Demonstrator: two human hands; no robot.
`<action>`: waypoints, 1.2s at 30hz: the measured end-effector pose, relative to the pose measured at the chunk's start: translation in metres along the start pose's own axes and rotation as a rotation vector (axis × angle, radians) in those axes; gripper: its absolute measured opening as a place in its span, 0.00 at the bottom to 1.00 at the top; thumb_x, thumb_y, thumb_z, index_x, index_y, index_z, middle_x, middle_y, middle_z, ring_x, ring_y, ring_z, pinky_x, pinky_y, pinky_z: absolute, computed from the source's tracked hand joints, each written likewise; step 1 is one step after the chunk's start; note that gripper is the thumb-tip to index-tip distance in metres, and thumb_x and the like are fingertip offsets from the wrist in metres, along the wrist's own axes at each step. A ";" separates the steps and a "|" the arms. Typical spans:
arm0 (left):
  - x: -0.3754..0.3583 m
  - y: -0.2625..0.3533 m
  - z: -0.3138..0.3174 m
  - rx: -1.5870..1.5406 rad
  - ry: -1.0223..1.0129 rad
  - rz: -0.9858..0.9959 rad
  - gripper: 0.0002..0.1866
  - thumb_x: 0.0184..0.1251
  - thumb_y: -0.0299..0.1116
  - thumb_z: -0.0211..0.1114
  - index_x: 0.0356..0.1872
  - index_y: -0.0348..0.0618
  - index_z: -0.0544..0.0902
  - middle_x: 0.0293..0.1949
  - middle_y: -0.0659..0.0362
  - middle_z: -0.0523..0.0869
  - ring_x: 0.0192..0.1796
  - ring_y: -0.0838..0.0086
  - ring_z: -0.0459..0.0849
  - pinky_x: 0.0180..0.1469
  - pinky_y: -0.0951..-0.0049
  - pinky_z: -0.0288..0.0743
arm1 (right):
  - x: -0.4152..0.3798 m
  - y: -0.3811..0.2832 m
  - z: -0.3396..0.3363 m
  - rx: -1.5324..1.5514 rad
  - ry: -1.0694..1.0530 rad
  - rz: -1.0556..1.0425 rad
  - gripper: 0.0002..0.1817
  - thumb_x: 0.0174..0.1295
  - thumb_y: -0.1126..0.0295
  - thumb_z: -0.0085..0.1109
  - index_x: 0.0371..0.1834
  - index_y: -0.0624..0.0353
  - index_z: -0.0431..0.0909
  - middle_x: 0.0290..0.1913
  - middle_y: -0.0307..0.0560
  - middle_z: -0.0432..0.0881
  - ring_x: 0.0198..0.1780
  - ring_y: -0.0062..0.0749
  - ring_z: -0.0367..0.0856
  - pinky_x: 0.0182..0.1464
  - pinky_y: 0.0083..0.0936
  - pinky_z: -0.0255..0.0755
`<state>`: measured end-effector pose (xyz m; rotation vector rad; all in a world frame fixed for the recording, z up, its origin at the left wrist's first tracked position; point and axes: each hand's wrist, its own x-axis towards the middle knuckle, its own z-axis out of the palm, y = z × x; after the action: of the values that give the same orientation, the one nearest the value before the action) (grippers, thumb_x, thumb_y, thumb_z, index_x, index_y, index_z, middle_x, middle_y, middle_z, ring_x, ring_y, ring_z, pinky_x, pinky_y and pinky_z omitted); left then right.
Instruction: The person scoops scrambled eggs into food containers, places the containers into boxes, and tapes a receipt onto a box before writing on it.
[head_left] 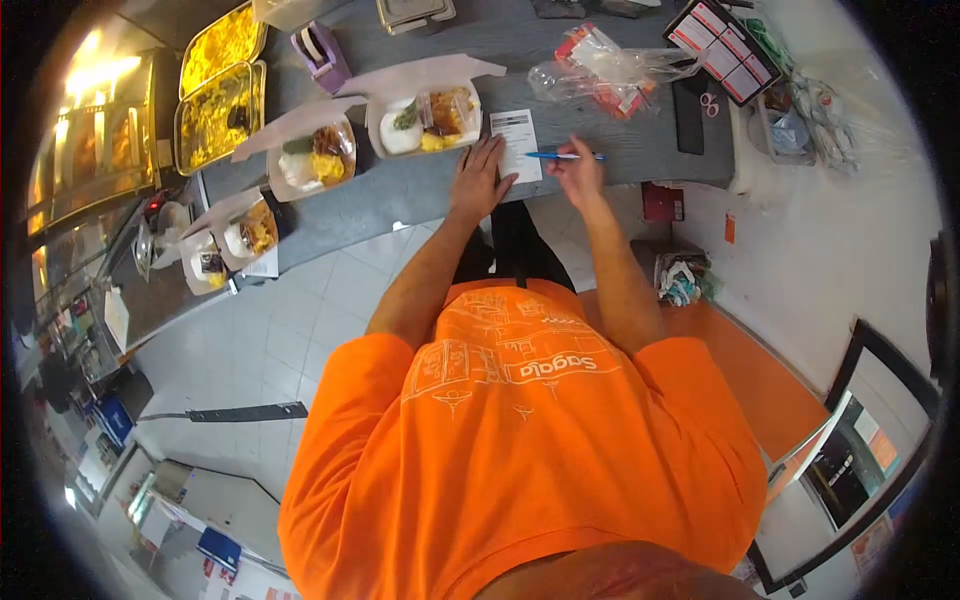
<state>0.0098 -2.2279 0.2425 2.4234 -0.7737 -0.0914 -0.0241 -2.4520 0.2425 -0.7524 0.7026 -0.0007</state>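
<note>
My right hand (pixel 578 174) grips a blue pen (pixel 562 156), its tip over a small printed paper slip (pixel 517 136) on the grey counter. My left hand (pixel 478 178) lies flat with fingers stretched out, against the slip's left edge. Just beyond it is an open food box (pixel 376 124) holding rice, something green and browned, sauced food. Further left sit a second open box (pixel 285 187) with similar food and two smaller filled boxes (pixel 229 262) near the counter's end.
Foil trays of yellow food (pixel 218 118) and a purple tape dispenser (pixel 320 58) stand at the far left. Towards the right lie red packets in clear plastic (pixel 612 75), a black phone-like slab (pixel 689 117), pink scissors (pixel 710 104) and a dark-framed card board (pixel 722 50).
</note>
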 end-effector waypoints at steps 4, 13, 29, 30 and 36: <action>0.000 0.002 -0.005 0.025 -0.042 0.009 0.40 0.66 0.52 0.66 0.75 0.46 0.64 0.75 0.56 0.66 0.78 0.57 0.60 0.77 0.49 0.52 | -0.012 0.021 0.028 -0.327 -0.159 -0.115 0.17 0.73 0.60 0.54 0.42 0.65 0.83 0.40 0.52 0.86 0.36 0.39 0.89 0.39 0.30 0.80; -0.001 -0.003 0.001 0.017 -0.060 -0.002 0.43 0.63 0.54 0.68 0.76 0.48 0.62 0.76 0.58 0.64 0.79 0.59 0.57 0.78 0.48 0.49 | -0.043 0.019 0.041 -1.039 -0.100 -0.686 0.16 0.73 0.65 0.50 0.39 0.64 0.86 0.30 0.52 0.88 0.31 0.39 0.89 0.38 0.30 0.79; 0.003 0.003 -0.007 -0.152 -0.023 -0.017 0.37 0.60 0.50 0.71 0.66 0.43 0.70 0.74 0.51 0.67 0.77 0.55 0.62 0.77 0.48 0.49 | -0.009 0.008 0.056 -2.017 -0.198 -1.126 0.24 0.63 0.70 0.52 0.64 0.54 0.77 0.71 0.51 0.70 0.74 0.46 0.64 0.71 0.43 0.62; 0.003 0.004 -0.008 -0.157 -0.023 -0.031 0.36 0.59 0.49 0.72 0.65 0.43 0.70 0.73 0.50 0.67 0.76 0.54 0.62 0.77 0.47 0.50 | -0.010 0.002 0.058 -2.013 -0.218 -1.129 0.24 0.64 0.70 0.53 0.65 0.54 0.76 0.72 0.50 0.68 0.75 0.47 0.62 0.72 0.42 0.61; 0.005 -0.001 -0.003 -0.104 -0.028 0.027 0.28 0.59 0.39 0.73 0.58 0.37 0.75 0.71 0.44 0.69 0.73 0.46 0.65 0.74 0.49 0.57 | -0.041 -0.217 0.111 -1.291 -0.545 -0.533 0.13 0.63 0.69 0.63 0.50 0.61 0.83 0.50 0.49 0.86 0.53 0.47 0.85 0.57 0.36 0.77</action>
<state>0.0152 -2.2285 0.2453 2.3175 -0.7947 -0.1518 0.0614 -2.5332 0.4603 -2.0611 -0.1363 0.1813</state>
